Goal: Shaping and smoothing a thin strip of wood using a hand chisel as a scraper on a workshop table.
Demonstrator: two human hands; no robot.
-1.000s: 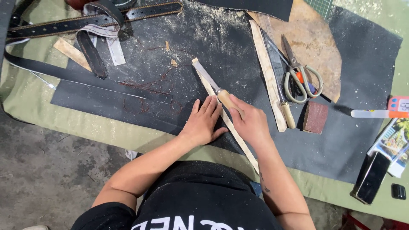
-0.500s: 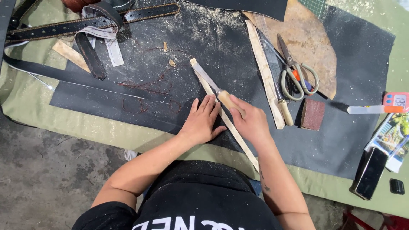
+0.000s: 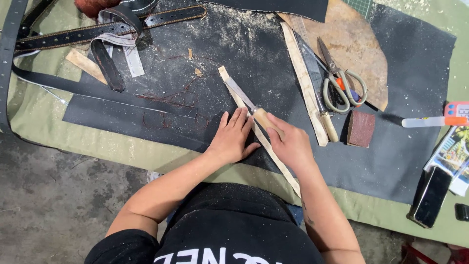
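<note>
A long pale leather strip (image 3: 234, 90) lies diagonally on a black mat (image 3: 254, 54). My left hand (image 3: 233, 138) presses flat on the mat against the strip's left side, fingers together. My right hand (image 3: 289, 143) is closed around the wooden handle of a chisel (image 3: 246, 101). Its flat metal blade lies along the strip and points up-left toward the strip's far end. The lower part of the strip runs under my right wrist toward the mat's near edge.
Scissors (image 3: 340, 80), a second wooden-handled knife (image 3: 322, 110) and another pale strip (image 3: 304, 78) lie to the right on the mat. A brown sanding block (image 3: 361, 128) sits beside them. Black belts (image 3: 107, 27) lie at the top left. A phone (image 3: 432, 196) rests at the far right.
My right hand has slid the chisel slightly down and back along the strip. My left hand has stayed in place. The view shifted slightly.
</note>
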